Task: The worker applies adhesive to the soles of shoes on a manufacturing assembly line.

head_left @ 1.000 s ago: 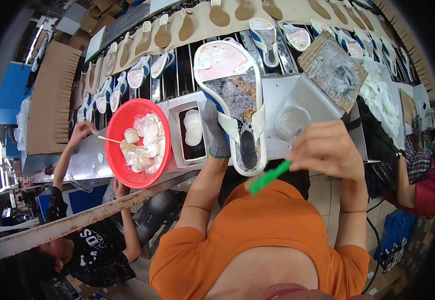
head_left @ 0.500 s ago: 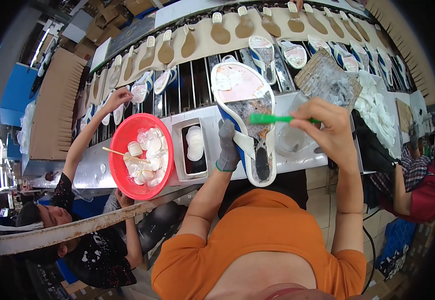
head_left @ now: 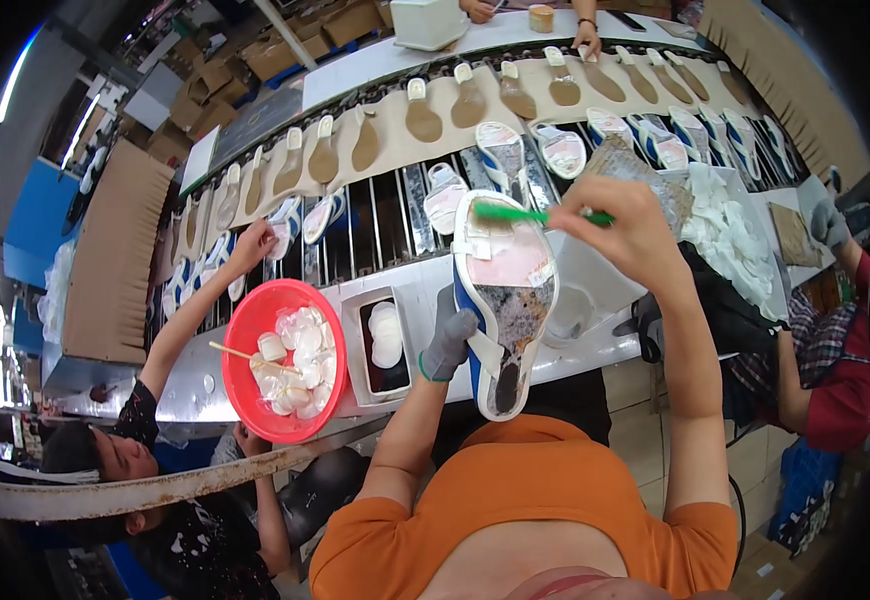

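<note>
You are on a shoe factory assembly line. In front of you a conveyor [head_left: 395, 215] of dark slats carries a row of white and blue shoe soles [head_left: 503, 150], and beyond it a tan belt [head_left: 385, 140] holds brown insoles [head_left: 422, 118] laid side by side. Stacked cardboard boxes [head_left: 285, 45] line the back, and other workers sit close on both sides of your station.
</note>
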Action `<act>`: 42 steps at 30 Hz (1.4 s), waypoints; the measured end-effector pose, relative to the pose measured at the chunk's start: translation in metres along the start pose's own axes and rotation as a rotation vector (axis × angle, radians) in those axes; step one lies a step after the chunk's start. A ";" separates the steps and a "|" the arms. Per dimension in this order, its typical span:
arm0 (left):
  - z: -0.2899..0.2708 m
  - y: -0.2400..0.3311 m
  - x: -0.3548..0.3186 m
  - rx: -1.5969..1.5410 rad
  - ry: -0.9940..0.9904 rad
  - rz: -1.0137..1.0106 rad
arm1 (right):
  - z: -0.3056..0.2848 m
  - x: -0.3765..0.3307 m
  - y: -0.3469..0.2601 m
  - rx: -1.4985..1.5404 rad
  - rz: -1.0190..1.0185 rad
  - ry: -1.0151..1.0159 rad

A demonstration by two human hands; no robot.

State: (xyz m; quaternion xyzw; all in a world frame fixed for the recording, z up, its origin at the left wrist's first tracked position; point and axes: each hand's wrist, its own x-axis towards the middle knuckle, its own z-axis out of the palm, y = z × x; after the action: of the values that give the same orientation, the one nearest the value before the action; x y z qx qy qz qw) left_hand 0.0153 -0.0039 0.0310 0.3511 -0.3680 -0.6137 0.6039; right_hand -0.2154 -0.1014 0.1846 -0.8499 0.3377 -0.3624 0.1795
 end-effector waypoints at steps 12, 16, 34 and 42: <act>-0.015 -0.009 -0.008 0.161 0.086 -0.042 | 0.004 -0.027 -0.005 0.149 0.065 0.103; -0.039 -0.019 0.003 0.178 0.043 0.049 | -0.006 -0.046 -0.006 0.249 -0.009 -0.144; -0.029 -0.028 0.008 0.876 0.249 -0.016 | -0.091 -0.080 0.309 -0.502 0.875 0.497; -0.039 -0.038 0.013 0.908 0.238 -0.112 | -0.120 -0.072 0.275 -0.308 0.773 0.643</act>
State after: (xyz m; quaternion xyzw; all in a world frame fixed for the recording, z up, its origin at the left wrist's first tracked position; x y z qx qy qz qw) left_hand 0.0310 -0.0185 -0.0207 0.6669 -0.5078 -0.3778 0.3932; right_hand -0.4629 -0.2527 0.0785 -0.5260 0.7139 -0.4583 0.0604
